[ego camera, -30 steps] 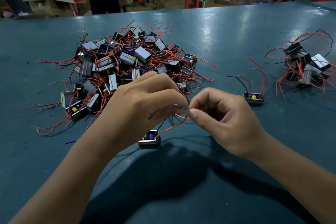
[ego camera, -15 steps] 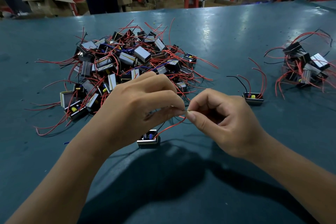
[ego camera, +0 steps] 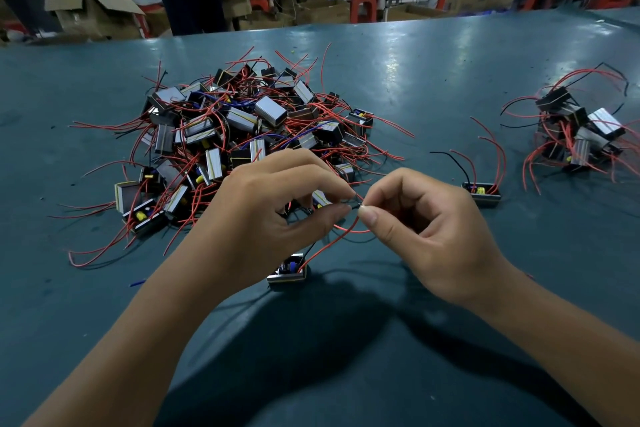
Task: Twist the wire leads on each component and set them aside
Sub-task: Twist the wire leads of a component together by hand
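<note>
A teal work table (ego camera: 450, 73) has a smooth, slightly glossy coating that reflects pale patches of light near its far edge and shows small scuffs and specks. Heaped toward its far left, a pile of components (ego camera: 242, 128) shows dull black plastic housings and brushed, silvery metal faces with a soft sheen. Their wire leads (ego camera: 381, 128) wear smooth red plastic insulation (a few are black or blue). A smaller pile (ego camera: 575, 135) near the right edge has the same finish. Beyond the far edge stand matt brown cardboard boxes (ego camera: 93, 14) and a glossy red plastic stool (ego camera: 363, 7).
</note>
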A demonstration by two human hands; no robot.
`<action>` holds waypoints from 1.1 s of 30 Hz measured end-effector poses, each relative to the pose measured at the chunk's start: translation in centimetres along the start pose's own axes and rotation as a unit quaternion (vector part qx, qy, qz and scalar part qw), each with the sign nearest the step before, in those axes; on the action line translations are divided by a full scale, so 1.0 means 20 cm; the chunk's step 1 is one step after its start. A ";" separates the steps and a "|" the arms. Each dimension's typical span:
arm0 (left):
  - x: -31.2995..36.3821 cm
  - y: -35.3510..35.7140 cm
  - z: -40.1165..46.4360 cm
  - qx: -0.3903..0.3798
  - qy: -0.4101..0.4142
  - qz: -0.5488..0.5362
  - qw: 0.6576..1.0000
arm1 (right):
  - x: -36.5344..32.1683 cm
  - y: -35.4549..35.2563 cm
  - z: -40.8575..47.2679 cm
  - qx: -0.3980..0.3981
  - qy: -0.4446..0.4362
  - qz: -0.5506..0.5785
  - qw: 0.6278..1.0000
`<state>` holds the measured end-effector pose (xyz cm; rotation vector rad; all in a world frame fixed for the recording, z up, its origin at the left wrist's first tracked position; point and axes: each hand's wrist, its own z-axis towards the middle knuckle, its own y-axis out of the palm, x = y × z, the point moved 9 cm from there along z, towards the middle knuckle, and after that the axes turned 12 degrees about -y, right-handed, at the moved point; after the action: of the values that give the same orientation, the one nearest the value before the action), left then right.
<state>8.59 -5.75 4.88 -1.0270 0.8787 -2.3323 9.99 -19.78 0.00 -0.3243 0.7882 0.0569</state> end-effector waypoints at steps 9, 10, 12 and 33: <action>-0.02 0.02 0.00 -0.019 -0.022 -0.059 0.998 | 0.00 0.01 0.00 0.002 0.007 0.017 1.000; -0.02 0.02 0.00 -0.024 -0.025 -0.066 0.997 | 0.00 0.01 0.00 0.002 0.008 0.017 1.000; -0.02 0.02 0.00 -0.030 -0.025 -0.072 0.997 | 0.01 0.01 0.00 0.001 0.013 0.028 1.000; 0.03 0.00 -0.01 0.032 -0.004 -0.007 0.999 | 0.00 -0.01 0.01 0.020 0.001 0.037 0.999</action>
<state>8.09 -6.07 5.04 -1.0186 0.7897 -2.3505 10.19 -19.95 0.18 -0.2581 0.8029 0.1102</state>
